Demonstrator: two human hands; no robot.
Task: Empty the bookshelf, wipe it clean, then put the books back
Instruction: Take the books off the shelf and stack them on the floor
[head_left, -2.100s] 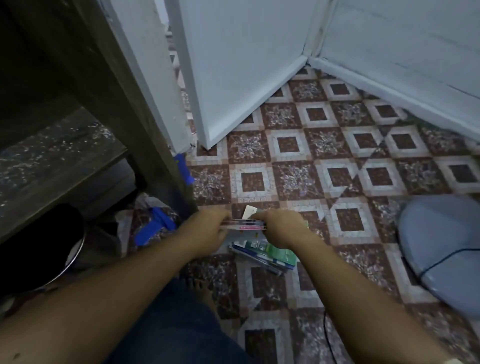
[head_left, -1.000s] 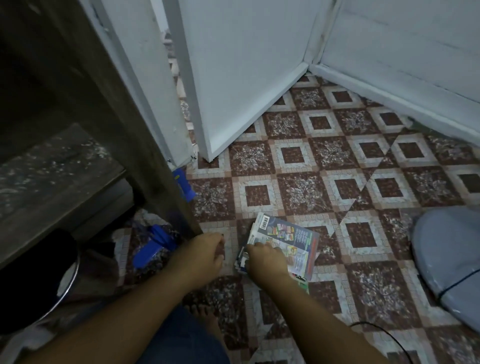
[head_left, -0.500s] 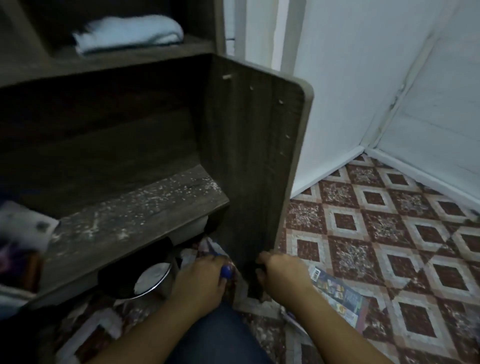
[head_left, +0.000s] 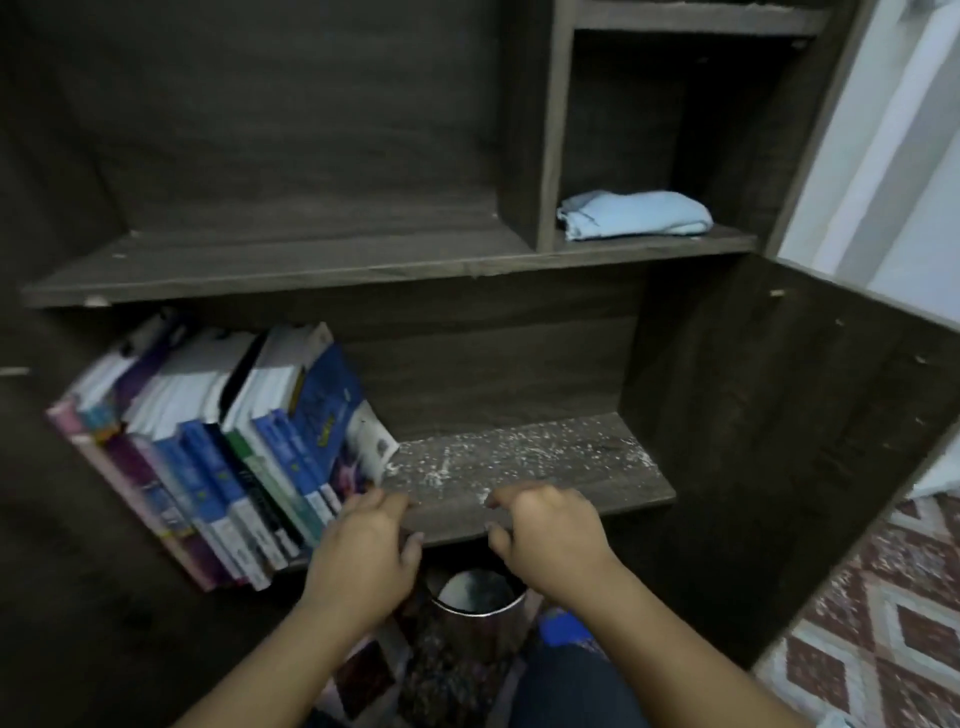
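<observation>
Head view: books (head_left: 223, 441) stand tilted at the left of the dusty lower shelf (head_left: 545, 467). The left hand (head_left: 363, 551) is nearer, just right of the end book. The right hand (head_left: 550, 530) is farther right. Both grips are loosely curled and empty.

Free dusty shelf board (head_left: 545, 467) right of the leaning books (head_left: 234, 441), metal bin (head_left: 478, 603) under its front edge.

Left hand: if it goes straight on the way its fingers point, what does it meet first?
Most likely the lower corner of the rightmost blue book, which leans over the dusty shelf. The left hand is close to it, though depth is unclear.
</observation>
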